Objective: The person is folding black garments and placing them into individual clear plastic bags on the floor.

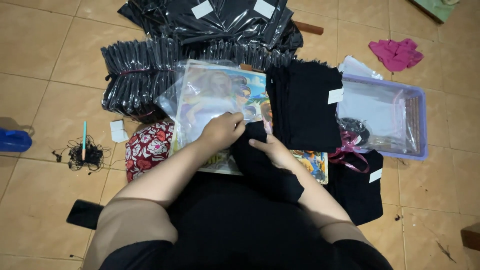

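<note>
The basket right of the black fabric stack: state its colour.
The basket is light purple, lined with clear plastic; head view.

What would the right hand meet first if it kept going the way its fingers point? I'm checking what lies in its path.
The right hand points up-left; it would probably meet the left hand first, on the folded black cloth.

Ahead, the stack of bagged black garments walls off the far side. To the right, the folded black cloth pile and the lavender plastic tray crowd the floor. To the left, bare tile lies open between the floral cushion and the tangled black cord.
</note>
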